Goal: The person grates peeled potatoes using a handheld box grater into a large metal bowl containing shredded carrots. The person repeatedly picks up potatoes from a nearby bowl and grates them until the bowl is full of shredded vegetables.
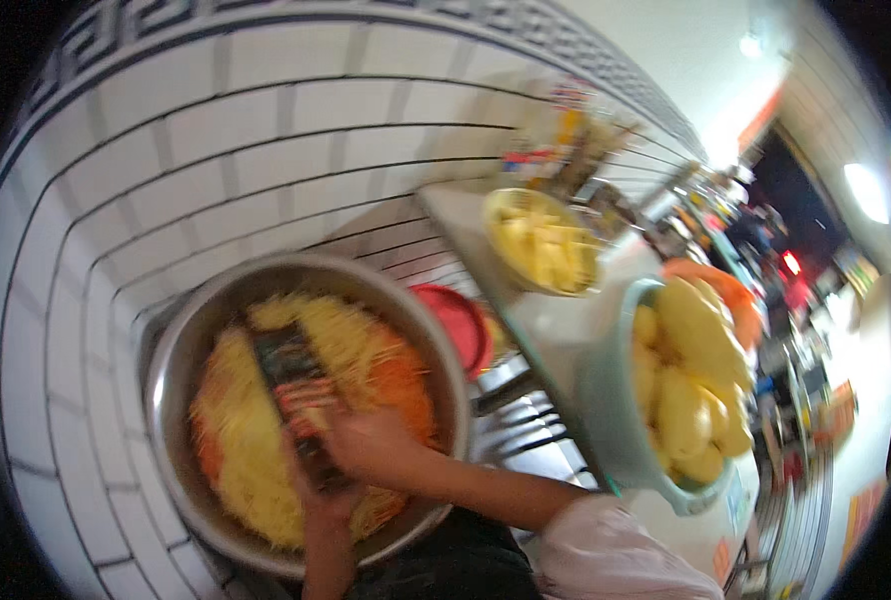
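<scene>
A dark hand grater or slicer (288, 352) lies slanted inside a large stainless steel basin (310, 270). My left hand (325, 495) is wrapped around the grater's near end. My right hand (367, 439) lies over its middle, fingers curled; blur hides whether a piece of food is between them. Reddish streaks show on the grater by those fingers. Pale yellow shreds (254, 427), which look like potato, fill much of the basin. Orange shreds (404, 382), likely carrot, lie at the right side and also show at the left edge.
Right of the basin, a counter (543, 315) holds a pale blue-green tub (603, 390) of peeled potatoes (685, 405) and a yellow bowl (524, 274) of cut pieces. A red round plastic item (457, 326) sits between basin and counter. White tiled wall (280, 150) stands behind.
</scene>
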The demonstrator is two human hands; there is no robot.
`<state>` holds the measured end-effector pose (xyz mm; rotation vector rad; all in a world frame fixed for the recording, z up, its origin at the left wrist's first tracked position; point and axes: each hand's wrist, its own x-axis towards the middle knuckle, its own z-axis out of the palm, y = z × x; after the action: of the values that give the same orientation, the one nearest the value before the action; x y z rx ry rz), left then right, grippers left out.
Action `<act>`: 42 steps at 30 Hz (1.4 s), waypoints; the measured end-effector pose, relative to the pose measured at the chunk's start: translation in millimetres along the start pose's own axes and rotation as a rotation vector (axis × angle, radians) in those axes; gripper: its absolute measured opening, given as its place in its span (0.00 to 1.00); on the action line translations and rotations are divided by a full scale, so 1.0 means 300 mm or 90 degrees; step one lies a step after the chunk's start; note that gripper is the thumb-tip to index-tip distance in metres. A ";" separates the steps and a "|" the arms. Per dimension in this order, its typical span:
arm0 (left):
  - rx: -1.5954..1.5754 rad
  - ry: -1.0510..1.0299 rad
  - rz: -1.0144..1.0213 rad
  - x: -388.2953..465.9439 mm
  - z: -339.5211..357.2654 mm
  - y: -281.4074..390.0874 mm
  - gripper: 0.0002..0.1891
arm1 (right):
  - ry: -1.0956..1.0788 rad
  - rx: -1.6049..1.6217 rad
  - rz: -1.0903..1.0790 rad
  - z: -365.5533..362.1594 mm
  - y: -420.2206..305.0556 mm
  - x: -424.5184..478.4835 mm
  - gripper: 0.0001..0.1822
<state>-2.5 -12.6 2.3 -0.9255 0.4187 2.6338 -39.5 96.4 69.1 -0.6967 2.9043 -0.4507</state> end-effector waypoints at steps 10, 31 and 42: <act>-0.134 -0.180 -0.074 -0.018 0.048 -0.018 0.30 | 0.381 0.289 -0.023 0.008 0.027 0.106 0.11; -0.153 -0.242 -0.077 -0.010 0.034 -0.031 0.33 | 0.093 -0.022 0.101 0.071 0.028 0.040 0.14; -0.057 -0.232 -0.091 0.001 0.046 -0.034 0.36 | 0.030 -0.115 0.112 0.131 0.160 0.383 0.15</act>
<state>-6.4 1.9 10.8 -0.4605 0.1390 2.6273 -154.5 74.0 11.3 -0.4503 3.0432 -0.1905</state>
